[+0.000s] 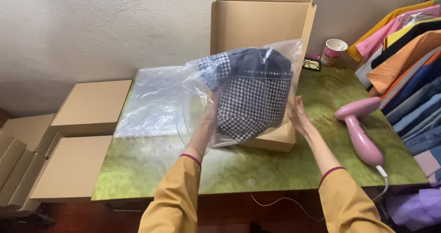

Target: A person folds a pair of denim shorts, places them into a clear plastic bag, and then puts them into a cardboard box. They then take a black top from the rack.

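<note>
Left hand (212, 105) inside clear plastic bag (257, 63), gripping houndstooth garment (252, 102); right hand (298, 116) spread flat against bag's side. Open brown carton (275, 139) beneath.

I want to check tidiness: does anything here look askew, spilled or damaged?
Nothing looks spilled or damaged. Only the pink steamer lies on its side near the green table edge, its cord hanging off.

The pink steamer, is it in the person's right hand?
No, the pink steamer lies on the green table, apart from the right hand, which touches the plastic bag.
</note>
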